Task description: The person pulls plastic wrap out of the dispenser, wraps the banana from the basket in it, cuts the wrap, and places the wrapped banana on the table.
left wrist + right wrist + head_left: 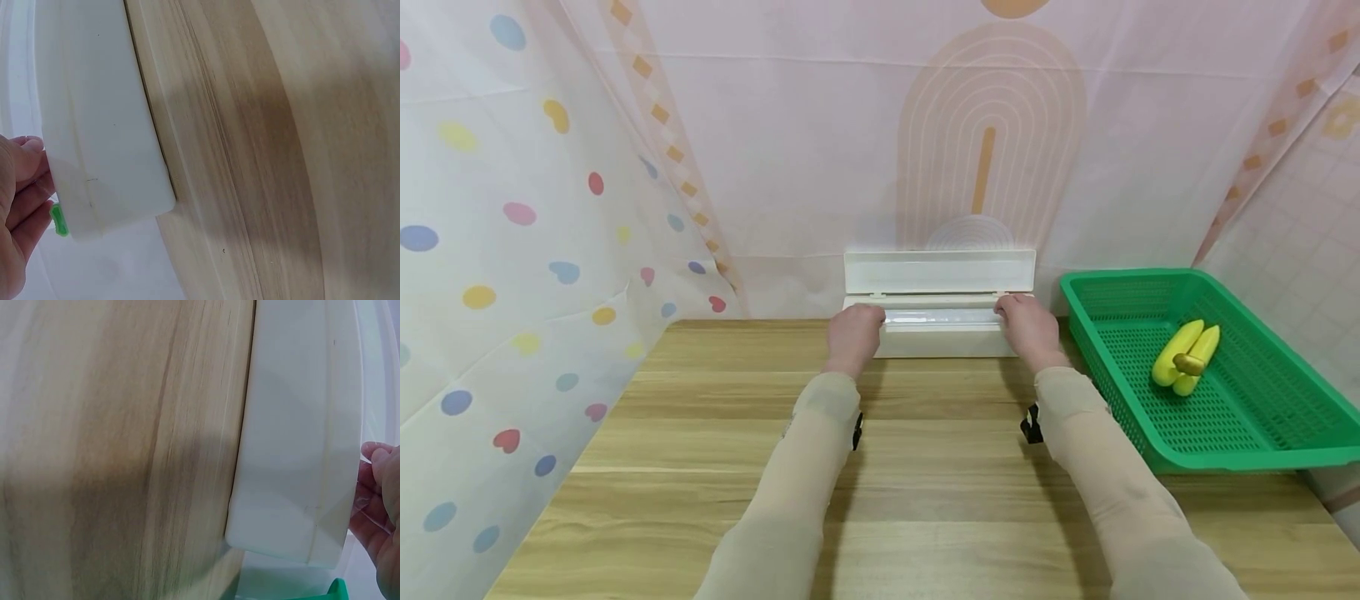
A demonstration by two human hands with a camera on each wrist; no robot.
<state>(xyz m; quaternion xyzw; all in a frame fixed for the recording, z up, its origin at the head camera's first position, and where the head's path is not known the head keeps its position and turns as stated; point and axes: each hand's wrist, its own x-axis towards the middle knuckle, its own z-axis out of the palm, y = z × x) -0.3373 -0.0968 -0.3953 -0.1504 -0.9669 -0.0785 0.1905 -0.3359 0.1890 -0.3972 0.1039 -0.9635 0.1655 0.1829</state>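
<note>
A white cling film dispenser (943,343) stands against the back wall with its lid (940,272) raised. Clear cling film (942,317) stretches along its top, shiny between the two hands. My left hand (854,332) is at the box's left end, thumb and fingertips pinching the film's edge. At the other end, my right hand (1030,327) pinches the film too; in the right wrist view a glossy bit of film (362,503) shows by the fingers. A small green piece (59,219) sticks out at the left end, beside the left fingers.
A green plastic basket (1138,400) stands right of the dispenser, close to my right forearm, with yellow bananas (1186,357) inside. Patterned cloth (805,167) hangs behind and on both sides. The wooden table (940,483) reaches toward me.
</note>
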